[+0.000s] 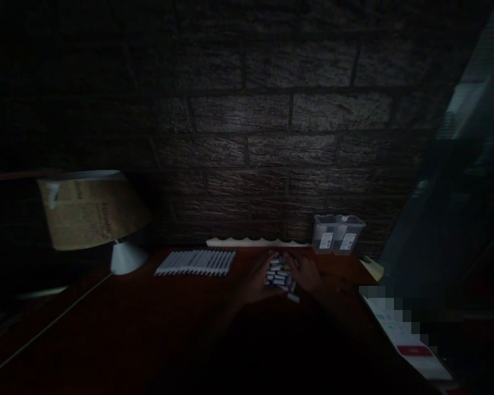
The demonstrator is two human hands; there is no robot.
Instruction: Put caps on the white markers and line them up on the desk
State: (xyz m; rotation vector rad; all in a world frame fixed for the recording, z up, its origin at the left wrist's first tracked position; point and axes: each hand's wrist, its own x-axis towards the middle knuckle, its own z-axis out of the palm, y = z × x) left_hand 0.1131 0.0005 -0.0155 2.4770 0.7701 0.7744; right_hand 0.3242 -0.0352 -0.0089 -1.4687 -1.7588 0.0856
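Note:
In dim light a pile of short, pale cylinders, which look like marker caps, lies on the wooden table. My left hand rests along the pile's left side, fingers stretched forward and thumb on the near side. On the right, my right hand curves around the pile with its fingers extended toward the far edge. Both hands touch or nearly touch the pile, and neither visibly grips a single piece. One loose cap lies just in front. To the left, several white markers are lined up side by side.
Two clear plastic containers with labels stand at the back right by the brick wall. A lamp with a printed shade is at the left, its cord crossing the table. A wavy white strip runs along the back.

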